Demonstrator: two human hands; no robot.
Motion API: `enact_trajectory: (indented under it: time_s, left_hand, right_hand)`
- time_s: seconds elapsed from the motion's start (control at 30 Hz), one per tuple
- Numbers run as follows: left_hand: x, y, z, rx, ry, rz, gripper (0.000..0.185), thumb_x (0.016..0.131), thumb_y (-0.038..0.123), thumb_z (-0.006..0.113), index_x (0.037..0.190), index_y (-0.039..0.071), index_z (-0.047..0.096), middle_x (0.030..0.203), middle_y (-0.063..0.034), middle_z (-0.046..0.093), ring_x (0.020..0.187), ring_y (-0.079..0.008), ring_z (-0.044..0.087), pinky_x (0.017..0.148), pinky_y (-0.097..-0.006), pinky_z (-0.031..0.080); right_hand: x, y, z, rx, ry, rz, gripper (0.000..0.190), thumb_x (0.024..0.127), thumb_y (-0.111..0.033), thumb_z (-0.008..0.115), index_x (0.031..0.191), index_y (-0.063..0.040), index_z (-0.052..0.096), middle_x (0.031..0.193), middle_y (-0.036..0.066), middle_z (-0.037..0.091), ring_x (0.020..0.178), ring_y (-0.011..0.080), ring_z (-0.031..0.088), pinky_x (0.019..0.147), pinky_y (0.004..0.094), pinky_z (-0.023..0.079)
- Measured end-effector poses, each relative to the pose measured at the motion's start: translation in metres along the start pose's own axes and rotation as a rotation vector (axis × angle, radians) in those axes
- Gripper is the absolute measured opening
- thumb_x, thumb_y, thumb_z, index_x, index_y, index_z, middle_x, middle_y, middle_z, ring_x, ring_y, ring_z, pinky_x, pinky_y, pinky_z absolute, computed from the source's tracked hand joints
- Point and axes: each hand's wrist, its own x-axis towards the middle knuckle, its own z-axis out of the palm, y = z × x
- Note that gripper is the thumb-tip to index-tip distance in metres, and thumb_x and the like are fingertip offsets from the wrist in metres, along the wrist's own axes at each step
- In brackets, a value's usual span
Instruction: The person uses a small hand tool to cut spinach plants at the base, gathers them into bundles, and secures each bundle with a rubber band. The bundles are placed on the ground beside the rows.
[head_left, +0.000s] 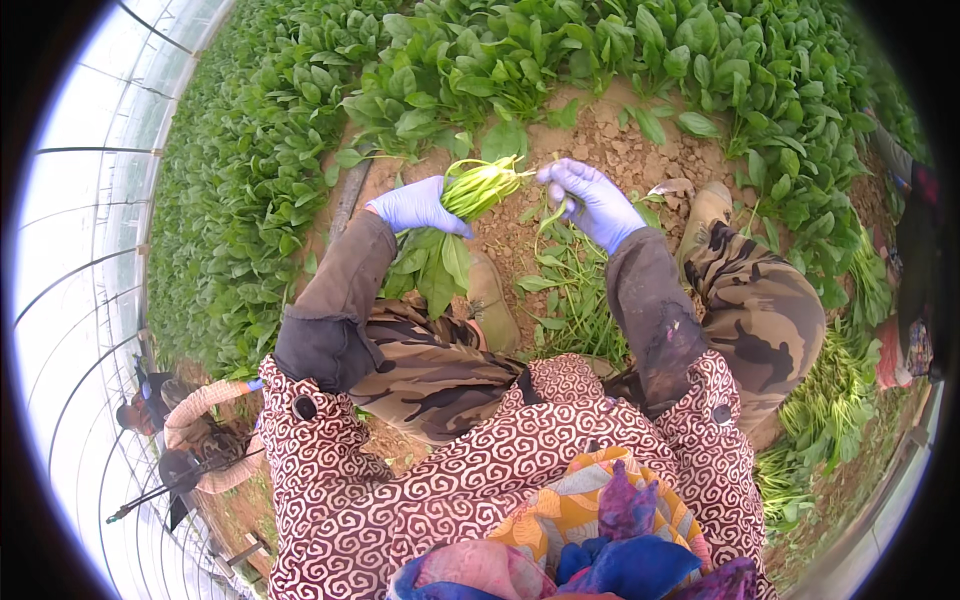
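Note:
My left hand (411, 204), in a pale purple glove, grips a bunch of spinach (484, 187). The pale stems and root ends point up to the right, while the broad leaves hang below the fist. Just right of the root ends is my gloved right hand (600, 204), its thumb and fingertips pinched together. A thin spinach stem (556, 216) hangs from its fingers; part of it is hidden by them. Loose spinach leaves and stems (581, 300) lie on the soil below my right hand, between my boots.
Dense rows of growing spinach (480, 67) stand ahead and left, past bare soil (592, 139). A dark strip (351, 191) runs along the ground. Cut spinach (825, 390) lies in piles at right. Other people crouch at left (206, 420); another is partly visible at the right rim.

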Motion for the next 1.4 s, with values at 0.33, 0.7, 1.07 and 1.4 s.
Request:
enact_trajectory:
  time_s: [0.33,0.7,1.07,1.4]
  left_hand:
    - [0.009,0.015,0.01,0.651,0.272,0.053,0.051,0.067,0.016,0.068,0.118,0.01,0.061,0.095,-0.0203,0.067,0.092,-0.0337,0.064,0.085,-0.0367,0.051]
    - [0.009,0.008,0.009,1.034,0.357,0.175,0.058,0.069,0.022,0.071,0.123,0.011,0.053,0.087,-0.0171,0.066,0.092,-0.0356,0.063,0.103,-0.0421,0.04]
    - [0.004,0.02,0.011,0.813,0.233,0.113,0.085,0.064,0.024,0.073,0.141,0.016,0.038,0.099,-0.0227,0.06,0.096,-0.0387,0.059,0.084,-0.0441,0.049]
    - [0.013,0.015,0.012,0.922,0.258,0.143,0.079,0.066,0.026,0.072,0.138,0.016,0.04,0.103,-0.0197,0.064,0.102,-0.0395,0.059,0.098,-0.0433,0.044]
  right_hand:
    - [0.006,0.006,0.028,-0.64,0.244,-0.228,0.033,0.078,-0.018,0.078,0.108,-0.008,0.07,0.085,-0.003,0.057,0.07,0.0077,0.05,0.069,0.0245,0.045]
    - [0.008,0.016,0.035,-0.868,0.266,-0.374,0.017,0.083,-0.012,0.072,0.098,-0.005,0.067,0.086,0.002,0.059,0.07,0.012,0.054,0.068,0.0253,0.047]
    - [0.003,-0.006,0.014,-0.45,0.155,-0.062,0.014,0.093,-0.013,0.062,0.101,-0.002,0.062,0.09,0.005,0.068,0.076,0.0109,0.063,0.071,0.0254,0.051]
    - [-0.002,-0.008,0.015,-0.427,0.274,-0.053,0.014,0.097,-0.019,0.056,0.099,-0.006,0.058,0.085,-0.001,0.063,0.069,0.0075,0.054,0.065,0.0246,0.049]
